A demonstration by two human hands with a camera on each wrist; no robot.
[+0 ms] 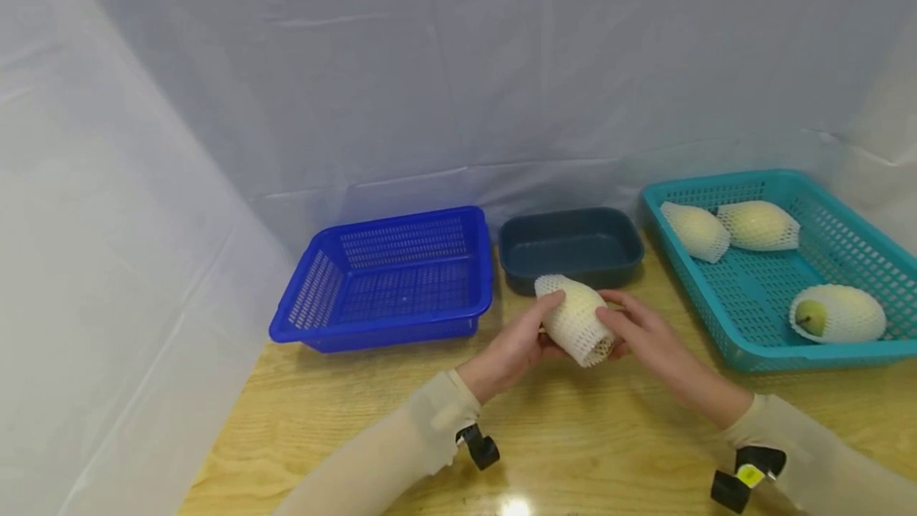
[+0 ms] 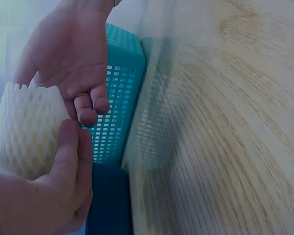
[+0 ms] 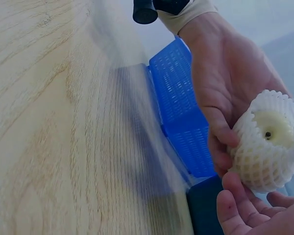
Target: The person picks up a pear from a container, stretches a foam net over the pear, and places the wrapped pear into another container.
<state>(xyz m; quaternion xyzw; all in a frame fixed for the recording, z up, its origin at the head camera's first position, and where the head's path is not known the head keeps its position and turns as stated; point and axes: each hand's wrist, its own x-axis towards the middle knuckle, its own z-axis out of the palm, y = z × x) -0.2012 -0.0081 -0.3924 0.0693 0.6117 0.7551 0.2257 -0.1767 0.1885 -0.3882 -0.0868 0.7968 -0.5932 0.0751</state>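
A pear (image 1: 576, 313) in a white foam net is held between both hands over the wooden table. My left hand (image 1: 512, 349) grips its left side, thumb on top and fingers curled beneath. The right hand (image 1: 648, 341) holds the opposite side, thumb on the net and fingers bent below. In the right wrist view, the end of the pear (image 3: 272, 129) with a dark spot shows through the net's open end. In the left wrist view, the foam net (image 2: 32, 129) hides the fruit's far side and part of the right thumb.
A blue basket (image 1: 380, 323) stands at the left and a dark teal tray (image 1: 573, 275) behind the hands. The turquoise basket (image 1: 759, 353) at right holds a netted pear (image 1: 841, 315) near its front and two more netted fruits (image 1: 758, 225) at the back. A white sheet hangs behind.
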